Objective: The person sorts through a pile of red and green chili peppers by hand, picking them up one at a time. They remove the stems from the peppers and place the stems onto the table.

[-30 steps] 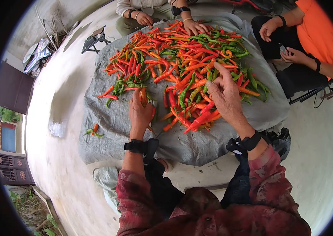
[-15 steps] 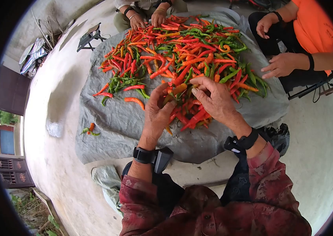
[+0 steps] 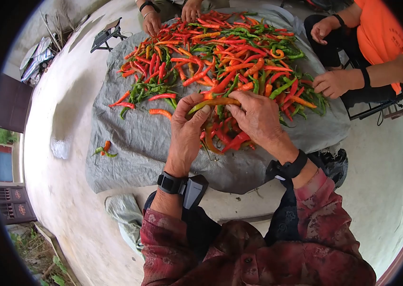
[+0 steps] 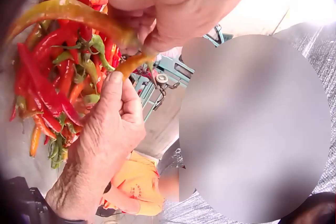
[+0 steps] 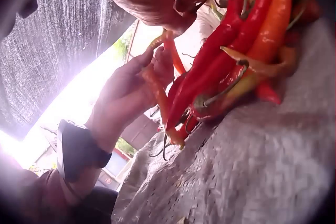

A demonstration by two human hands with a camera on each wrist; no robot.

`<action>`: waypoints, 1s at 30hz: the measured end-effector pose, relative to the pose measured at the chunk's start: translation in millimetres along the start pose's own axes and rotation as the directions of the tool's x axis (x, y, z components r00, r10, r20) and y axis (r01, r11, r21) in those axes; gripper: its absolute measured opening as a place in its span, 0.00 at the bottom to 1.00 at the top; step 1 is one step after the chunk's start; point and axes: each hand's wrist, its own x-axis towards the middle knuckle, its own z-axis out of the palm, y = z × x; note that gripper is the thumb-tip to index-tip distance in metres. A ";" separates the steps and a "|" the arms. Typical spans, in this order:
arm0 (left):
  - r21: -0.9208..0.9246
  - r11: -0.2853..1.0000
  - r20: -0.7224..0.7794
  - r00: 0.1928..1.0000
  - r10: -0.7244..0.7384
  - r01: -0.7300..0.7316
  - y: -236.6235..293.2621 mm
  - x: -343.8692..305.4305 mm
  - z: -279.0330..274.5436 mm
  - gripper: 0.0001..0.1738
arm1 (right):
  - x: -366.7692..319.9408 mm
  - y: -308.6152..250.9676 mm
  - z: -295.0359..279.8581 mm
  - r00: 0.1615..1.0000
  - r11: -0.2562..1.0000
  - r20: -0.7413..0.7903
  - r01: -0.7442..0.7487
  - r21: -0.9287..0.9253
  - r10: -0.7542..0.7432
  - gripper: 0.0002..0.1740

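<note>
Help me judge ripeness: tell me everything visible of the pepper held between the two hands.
The pepper is slender and gently curved, mostly yellowish-orange, greener toward its left end in the head view. Its skin looks smooth. It is held roughly crosswise over the near part of the pile, the left hand pinching one end and the right hand the other. Both ends are partly covered, so whether it has a stem is unclear.

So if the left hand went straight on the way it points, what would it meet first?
Beyond the yellowish-brown pepper already held, the left hand would likely meet the pepper heap first, though depth is unclear.
</note>
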 end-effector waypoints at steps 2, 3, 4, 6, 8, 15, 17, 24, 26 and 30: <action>0.039 0.999 -0.010 1.000 0.016 -0.015 -2.7 3.7 -5.6 0.14 | 2.1 3.9 -4.0 0.999 0.998 -0.035 -0.003 -0.061 0.001 0.11; 0.080 0.996 -0.016 0.999 0.032 -0.031 -3.4 4.5 -7.6 0.13 | 3.5 7.2 -7.2 0.997 0.997 -0.064 -0.045 -0.063 0.041 0.10; 0.077 0.997 -0.018 0.999 0.033 -0.032 -3.4 4.2 -8.2 0.13 | 5.0 10.0 -9.9 0.992 0.994 -0.094 -0.086 -0.063 0.080 0.10; 0.105 0.994 -0.078 0.996 0.039 -0.031 -2.7 3.8 -8.2 0.12 | 6.5 16.7 -12.3 0.987 0.990 -0.099 -0.134 -0.046 0.129 0.10; 0.059 0.998 -0.084 0.996 0.042 -0.037 -4.5 4.3 -10.9 0.13 | 6.6 27.5 -12.0 0.983 0.985 -0.067 -0.173 0.010 0.173 0.11; -0.041 0.998 -0.097 0.994 0.050 -0.054 -0.9 1.3 -3.6 0.22 | 4.9 16.2 -20.6 0.975 0.969 -0.142 -0.138 0.203 0.169 0.12; -0.050 0.998 -0.069 0.997 0.022 -0.025 -2.2 -0.5 -0.9 0.23 | 0.9 5.6 -14.0 0.988 0.947 -0.111 -0.068 0.314 0.107 0.12; -0.343 0.939 -0.165 0.983 -0.079 0.018 0.0 2.9 3.7 0.23 | -17.2 -21.0 2.7 0.937 0.928 0.307 0.042 0.371 -0.165 0.21; -0.396 0.918 -0.121 0.991 -0.049 -0.002 -4.5 7.3 -6.8 0.22 | -15.4 -21.7 1.2 0.935 0.941 0.348 -0.052 0.336 -0.072 0.18; -0.480 0.876 -0.072 0.997 0.006 -0.040 -2.8 8.2 -7.0 0.20 | -18.6 -6.9 18.3 0.945 0.938 0.214 0.177 0.298 -0.246 0.15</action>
